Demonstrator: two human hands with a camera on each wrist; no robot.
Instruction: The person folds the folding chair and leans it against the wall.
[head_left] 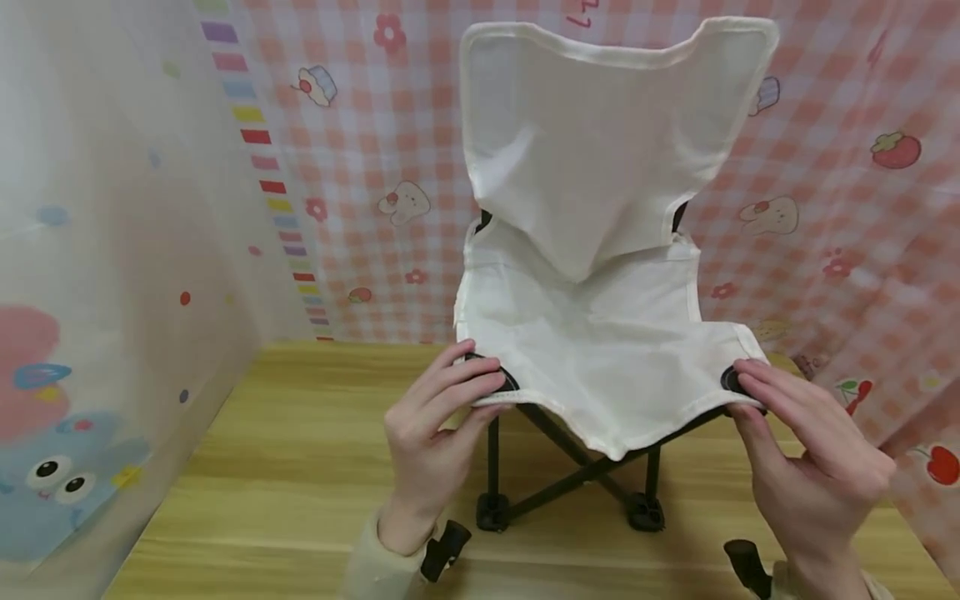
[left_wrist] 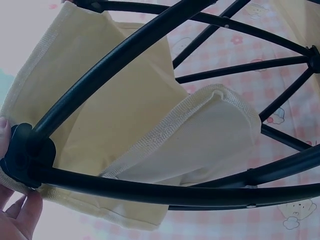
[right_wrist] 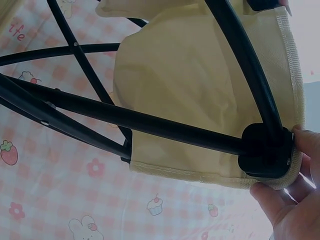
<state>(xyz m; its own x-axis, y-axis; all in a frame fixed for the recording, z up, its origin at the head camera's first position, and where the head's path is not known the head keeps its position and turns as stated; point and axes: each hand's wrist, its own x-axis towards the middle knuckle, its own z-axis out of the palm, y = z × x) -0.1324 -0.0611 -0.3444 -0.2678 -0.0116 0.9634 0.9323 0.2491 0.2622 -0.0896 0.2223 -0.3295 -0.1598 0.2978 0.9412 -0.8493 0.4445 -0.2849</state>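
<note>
A small folding chair stands on its black crossed legs, its white fabric seat point(head_left: 592, 350) sagging in the middle and its backrest point(head_left: 607, 125) rising behind. My left hand point(head_left: 442, 425) pinches the seat's front left corner, fingers above and thumb below. At the front right corner, my right hand point(head_left: 813, 458) grips the cloth in the same way. From below, the left wrist view shows a black plastic joint point(left_wrist: 27, 157) at the held corner. A similar black joint point(right_wrist: 267, 150) sits beside my right fingers in the right wrist view.
The chair's black feet point(head_left: 492, 511) rest on a wood-grain table point(head_left: 300, 467). A pink checked curtain point(head_left: 360, 167) hangs close behind, and a pale printed curtain point(head_left: 112, 208) hangs at left. Black mounts point(head_left: 446, 550) are worn at both wrists.
</note>
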